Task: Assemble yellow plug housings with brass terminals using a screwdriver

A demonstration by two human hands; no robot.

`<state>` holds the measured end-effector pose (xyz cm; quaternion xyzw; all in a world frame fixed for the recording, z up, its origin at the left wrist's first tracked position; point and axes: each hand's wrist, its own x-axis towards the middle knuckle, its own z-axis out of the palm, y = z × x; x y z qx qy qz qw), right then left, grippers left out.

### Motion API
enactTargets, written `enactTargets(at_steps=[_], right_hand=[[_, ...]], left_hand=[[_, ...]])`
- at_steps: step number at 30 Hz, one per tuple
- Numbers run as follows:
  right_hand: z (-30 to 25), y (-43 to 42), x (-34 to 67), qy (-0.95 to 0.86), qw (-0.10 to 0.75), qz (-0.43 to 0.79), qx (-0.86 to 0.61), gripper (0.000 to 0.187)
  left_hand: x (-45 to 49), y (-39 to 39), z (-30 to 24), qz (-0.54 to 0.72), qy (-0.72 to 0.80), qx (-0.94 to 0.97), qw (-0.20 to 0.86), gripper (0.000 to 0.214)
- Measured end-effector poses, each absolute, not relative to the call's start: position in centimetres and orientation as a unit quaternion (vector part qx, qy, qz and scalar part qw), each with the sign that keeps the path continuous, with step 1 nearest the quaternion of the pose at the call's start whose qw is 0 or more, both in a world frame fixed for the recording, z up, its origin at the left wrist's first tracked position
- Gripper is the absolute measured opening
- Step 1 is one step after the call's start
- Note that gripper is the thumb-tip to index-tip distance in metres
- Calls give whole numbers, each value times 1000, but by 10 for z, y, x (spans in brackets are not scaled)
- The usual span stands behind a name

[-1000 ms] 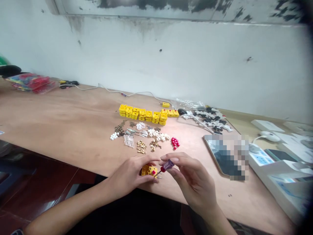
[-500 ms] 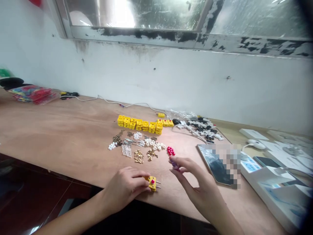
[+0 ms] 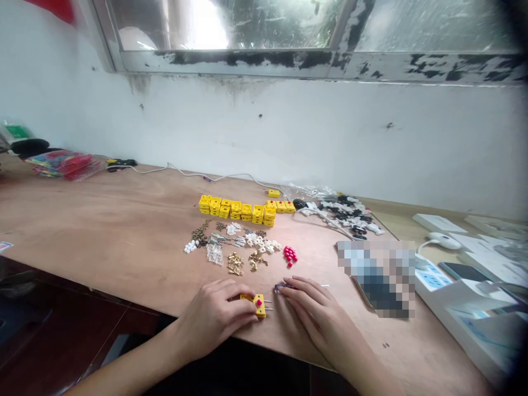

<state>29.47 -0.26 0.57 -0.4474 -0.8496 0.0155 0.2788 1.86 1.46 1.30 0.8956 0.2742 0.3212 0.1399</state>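
The left hand (image 3: 214,319) rests its heel on the table (image 3: 103,220) near the front edge, thumb and fingers closed on a yellow plug (image 3: 256,303), probably pinning it down so it cannot slide. The plug lies flat, red dot up, its long axis running left to right and its two pins pointing right, at the right hand (image 3: 317,316). That hand lies almost flat and open, its fingertips on a small screwdriver (image 3: 282,286) that lies crosswise with its shaft pointing right. The parts (image 3: 235,247) sit sorted in heaps behind, within reach.
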Motion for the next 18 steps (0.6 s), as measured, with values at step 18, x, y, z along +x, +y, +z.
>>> enactTargets(at_steps=[18], right_hand=[[13,-21,261,-887,264,60,-373,42]], left_hand=[[18,16,9,317,280,880,216,13]])
